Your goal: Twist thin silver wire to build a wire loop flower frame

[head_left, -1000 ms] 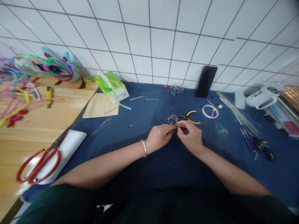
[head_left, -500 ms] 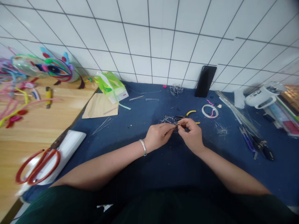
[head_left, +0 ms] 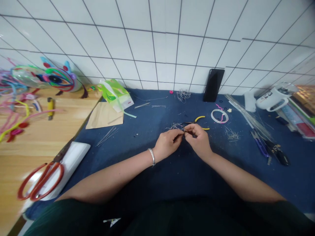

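Note:
My left hand (head_left: 167, 143) and my right hand (head_left: 199, 140) meet fingertip to fingertip above the blue cloth (head_left: 145, 137). Both are closed in a pinch around something small and dark between them, too small to make out. Just behind my left fingers lies a tangle of thin silvery wire (head_left: 176, 126), partly covered by the hand. A pair of yellow-handled pliers (head_left: 199, 118) rests behind my right hand, which hides part of it. To the right of that hand is a loose heap of short wire pieces (head_left: 232, 135).
Red-handled scissors (head_left: 44, 180) lie across a white box at the left. A black phone (head_left: 213, 86) leans on the tiled wall. Toward the right are a ring of clear line (head_left: 212, 114), purple-handled pliers (head_left: 261, 146) and a white mug (head_left: 272, 98). A green packet (head_left: 115, 93) stands at back left.
The view has shifted slightly. My hands stay pinched together at nearly the same spot, with only small finger movement. Objects on the table lie as before.

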`<state>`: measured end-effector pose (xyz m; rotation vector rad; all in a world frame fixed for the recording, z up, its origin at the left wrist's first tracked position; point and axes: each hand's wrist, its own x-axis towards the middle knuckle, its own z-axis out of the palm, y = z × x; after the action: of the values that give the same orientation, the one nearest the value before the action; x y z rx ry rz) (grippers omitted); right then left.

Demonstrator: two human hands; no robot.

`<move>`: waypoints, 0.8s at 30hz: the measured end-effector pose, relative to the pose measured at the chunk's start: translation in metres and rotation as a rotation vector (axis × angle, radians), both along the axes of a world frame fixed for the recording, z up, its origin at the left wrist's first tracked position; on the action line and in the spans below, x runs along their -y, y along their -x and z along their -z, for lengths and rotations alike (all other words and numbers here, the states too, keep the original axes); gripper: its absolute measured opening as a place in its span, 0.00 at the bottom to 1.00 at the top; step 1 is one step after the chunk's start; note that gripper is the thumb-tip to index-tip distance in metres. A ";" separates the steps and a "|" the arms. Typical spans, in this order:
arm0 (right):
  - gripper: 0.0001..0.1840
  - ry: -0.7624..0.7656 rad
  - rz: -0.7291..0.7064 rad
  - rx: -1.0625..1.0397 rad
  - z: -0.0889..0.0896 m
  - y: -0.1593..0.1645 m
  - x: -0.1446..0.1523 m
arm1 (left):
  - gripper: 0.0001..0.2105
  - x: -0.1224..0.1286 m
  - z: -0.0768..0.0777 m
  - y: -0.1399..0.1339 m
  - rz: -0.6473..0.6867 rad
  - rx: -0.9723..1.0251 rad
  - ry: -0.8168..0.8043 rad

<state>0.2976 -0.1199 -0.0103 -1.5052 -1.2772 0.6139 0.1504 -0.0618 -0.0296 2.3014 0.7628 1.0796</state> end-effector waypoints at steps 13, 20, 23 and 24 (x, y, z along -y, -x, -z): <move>0.09 0.012 0.007 -0.013 -0.004 0.003 -0.001 | 0.07 0.000 -0.003 0.004 0.032 -0.031 -0.006; 0.10 -0.020 0.017 -0.025 -0.002 0.004 -0.001 | 0.10 -0.004 -0.002 0.005 -0.052 -0.101 -0.101; 0.09 -0.034 0.006 -0.023 -0.001 0.004 -0.002 | 0.11 -0.005 -0.008 0.006 -0.042 -0.194 -0.141; 0.09 -0.036 0.005 -0.012 -0.001 0.003 -0.002 | 0.11 -0.005 -0.012 0.006 -0.036 -0.233 -0.150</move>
<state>0.2942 -0.1184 -0.0091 -1.4723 -1.2691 0.5925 0.1439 -0.0565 -0.0180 2.5822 0.8396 0.9212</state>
